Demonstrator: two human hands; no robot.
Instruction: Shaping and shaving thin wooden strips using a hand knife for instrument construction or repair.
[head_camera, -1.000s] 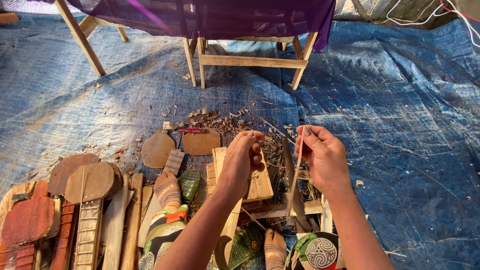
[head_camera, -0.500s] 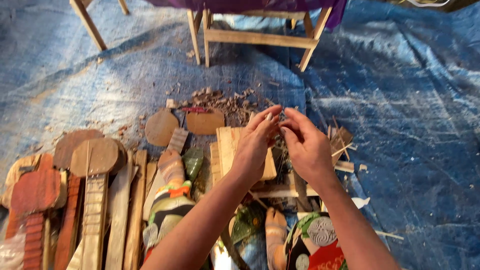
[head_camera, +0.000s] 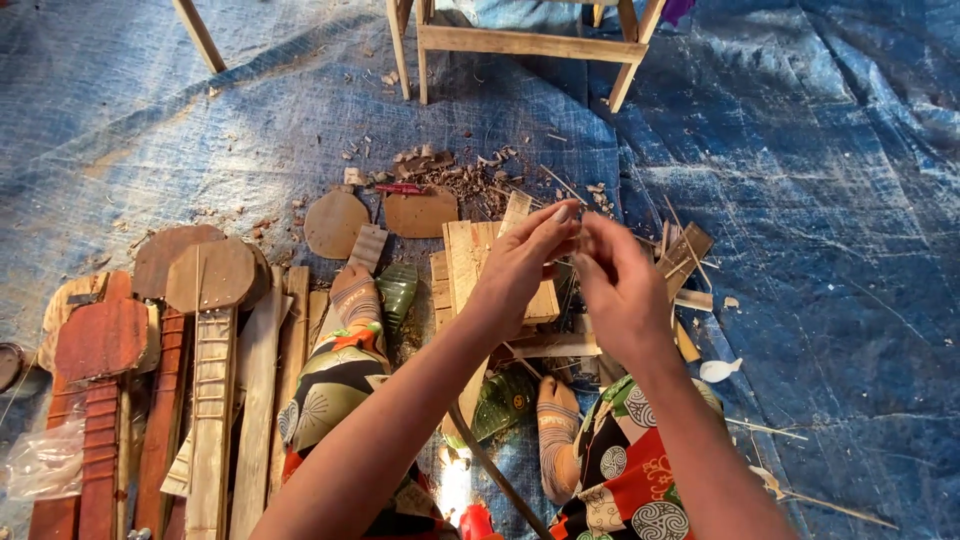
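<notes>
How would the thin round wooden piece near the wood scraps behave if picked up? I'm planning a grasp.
The round wooden piece looks thin and flat, so probably light and stiff. Lying flush on the blue tarp, its edge may be hard to pinch, and it might crack if bent.

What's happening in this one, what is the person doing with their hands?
A person sits on a blue tarp, both hands raised close together over a stack of small wooden boards. The left hand and right hand meet at the fingertips, as if pinching something thin; what it is cannot be made out. Carved wooden instrument-shaped pieces lie in a row to the left, wood chips beyond, and a wooden stool's legs at the top.
</notes>
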